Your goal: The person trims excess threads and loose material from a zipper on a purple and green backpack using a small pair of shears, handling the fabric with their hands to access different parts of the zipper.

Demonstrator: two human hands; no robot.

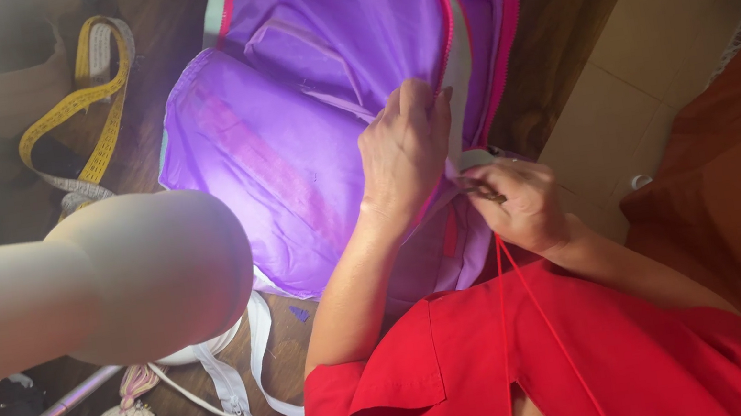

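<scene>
Your view: strong light from lamp head (148, 273) at left, blurred, hazy glare around it. Purple bag lining (283, 133) glows bright, slightly washed. Bench (161, 25) corners dim, shadowed. Edges soft; right side murky.

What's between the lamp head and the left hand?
In the head view, the backpack's opened purple lining lies between the lamp head and the left hand.
</scene>
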